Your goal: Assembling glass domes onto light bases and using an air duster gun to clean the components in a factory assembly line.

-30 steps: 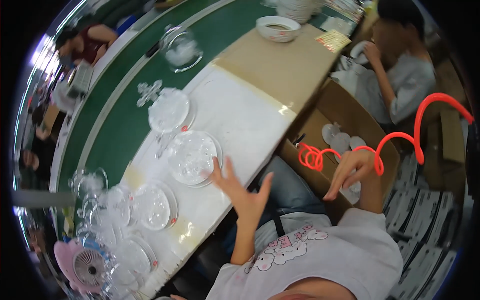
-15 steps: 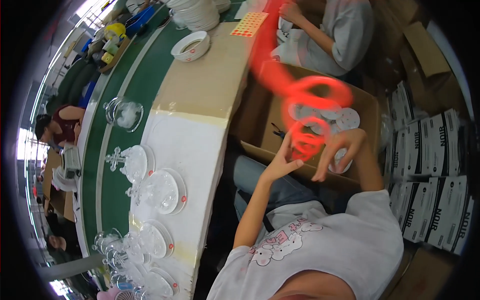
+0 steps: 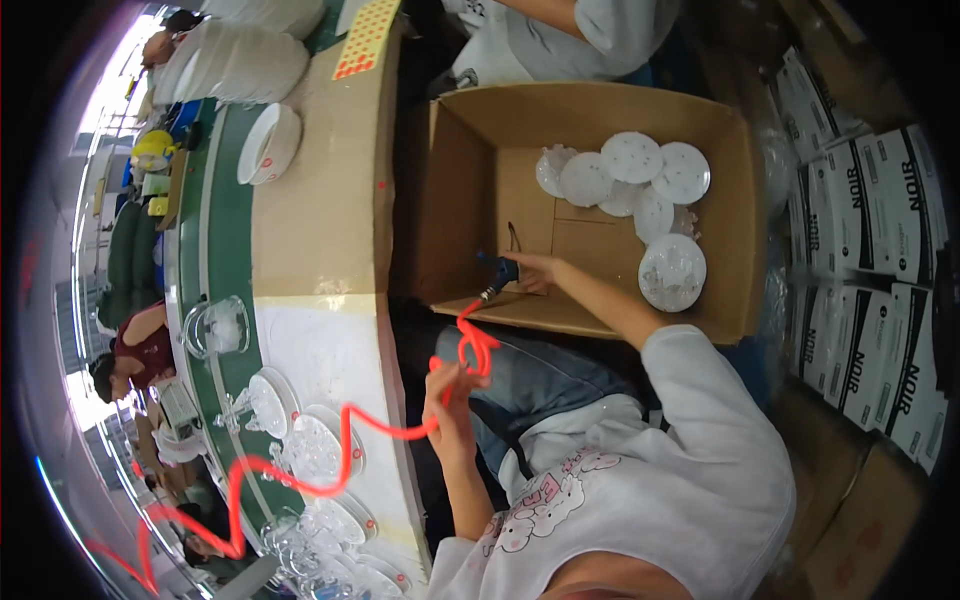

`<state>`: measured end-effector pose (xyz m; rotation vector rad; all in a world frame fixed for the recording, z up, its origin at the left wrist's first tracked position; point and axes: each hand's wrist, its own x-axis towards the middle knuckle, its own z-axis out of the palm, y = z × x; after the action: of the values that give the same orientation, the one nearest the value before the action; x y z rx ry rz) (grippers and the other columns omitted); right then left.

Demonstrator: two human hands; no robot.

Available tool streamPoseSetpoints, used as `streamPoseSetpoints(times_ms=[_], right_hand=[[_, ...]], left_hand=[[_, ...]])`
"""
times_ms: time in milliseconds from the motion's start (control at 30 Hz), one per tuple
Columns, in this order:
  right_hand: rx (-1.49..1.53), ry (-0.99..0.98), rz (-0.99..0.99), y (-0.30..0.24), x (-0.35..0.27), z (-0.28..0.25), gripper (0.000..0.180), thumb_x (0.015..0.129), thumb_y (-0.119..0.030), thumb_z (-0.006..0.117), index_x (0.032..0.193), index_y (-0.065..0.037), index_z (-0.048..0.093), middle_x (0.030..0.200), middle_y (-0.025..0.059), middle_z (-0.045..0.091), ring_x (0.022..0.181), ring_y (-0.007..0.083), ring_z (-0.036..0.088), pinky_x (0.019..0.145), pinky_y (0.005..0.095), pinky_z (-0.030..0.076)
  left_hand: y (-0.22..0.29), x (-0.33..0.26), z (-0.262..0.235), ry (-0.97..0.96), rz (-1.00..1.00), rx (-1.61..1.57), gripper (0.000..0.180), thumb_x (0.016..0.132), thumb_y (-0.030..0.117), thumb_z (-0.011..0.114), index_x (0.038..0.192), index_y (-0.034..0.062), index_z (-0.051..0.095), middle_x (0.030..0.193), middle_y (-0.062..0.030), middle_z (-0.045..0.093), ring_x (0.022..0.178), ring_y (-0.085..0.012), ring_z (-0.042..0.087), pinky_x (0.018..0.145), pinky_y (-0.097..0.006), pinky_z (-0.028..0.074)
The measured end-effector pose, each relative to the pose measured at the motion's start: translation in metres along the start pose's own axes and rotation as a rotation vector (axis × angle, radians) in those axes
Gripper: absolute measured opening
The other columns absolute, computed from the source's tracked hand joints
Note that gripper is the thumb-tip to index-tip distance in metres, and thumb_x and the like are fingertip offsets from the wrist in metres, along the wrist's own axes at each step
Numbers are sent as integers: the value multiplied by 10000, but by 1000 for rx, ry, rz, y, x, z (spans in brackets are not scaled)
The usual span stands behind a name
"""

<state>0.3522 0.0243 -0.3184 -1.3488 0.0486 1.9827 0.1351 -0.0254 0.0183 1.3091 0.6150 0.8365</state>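
My right hand [image 3: 537, 271] grips a dark blue air blow gun [image 3: 507, 271] over the near left corner of a cardboard box [image 3: 465, 160]. From the gun's metal fitting runs a red coiled hose [image 3: 345, 450]. My left hand [image 3: 449, 405] is closed around the hose's bunched coils, between the table and my lap. The stretched hose sags across the table to the lower left. Several white round discs [image 3: 632, 158] lie at the right side of the box, some overlapping; the nearest one [image 3: 672, 272] has a clear patterned surface.
On the white table [image 3: 330, 360] stand several clear glass-like lidded dishes [image 3: 272, 402] along the left. A white bowl [image 3: 270, 145] and stacked bowls [image 3: 235, 65] are farther off, beside a sticker sheet [image 3: 367, 38]. Packed cartons [image 3: 870, 200] line the right. Another person sits beyond the box.
The hose has swung from the far side to the lower left. My right hand has moved left and taken hold of the blow gun. The view has shifted, showing more of the box.
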Motion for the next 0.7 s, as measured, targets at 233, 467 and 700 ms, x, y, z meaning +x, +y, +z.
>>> streamPoseSetpoints(times_ms=[233, 467, 700], right_hand=[[492, -137, 13, -4, -17, 62, 267, 624, -232, 748, 621, -203, 482, 517, -77, 425, 512, 78, 430, 605, 293, 396], [1003, -269, -132, -40, -98, 109, 188, 701, -145, 667, 826, -86, 539, 774, 21, 528, 773, 190, 538, 863, 434, 429], [1285, -701, -359, -53, -139, 138, 271, 836, -158, 548, 1085, -63, 496, 1157, 49, 530, 1008, 178, 502, 649, 253, 455]], left_hand=[[31, -45, -22, -36, 74, 9, 349, 918, 316, 389, 1133, 72, 515, 1098, -178, 460, 881, -357, 543, 709, -448, 461], [31, -44, -10, -428, -74, -183, 287, 916, 252, 405, 1133, 84, 489, 1154, -182, 413, 905, -415, 523, 741, -520, 432], [23, -63, -15, -481, -136, -543, 151, 890, 165, 427, 969, 89, 531, 1049, -139, 505, 863, -433, 524, 730, -584, 401]])
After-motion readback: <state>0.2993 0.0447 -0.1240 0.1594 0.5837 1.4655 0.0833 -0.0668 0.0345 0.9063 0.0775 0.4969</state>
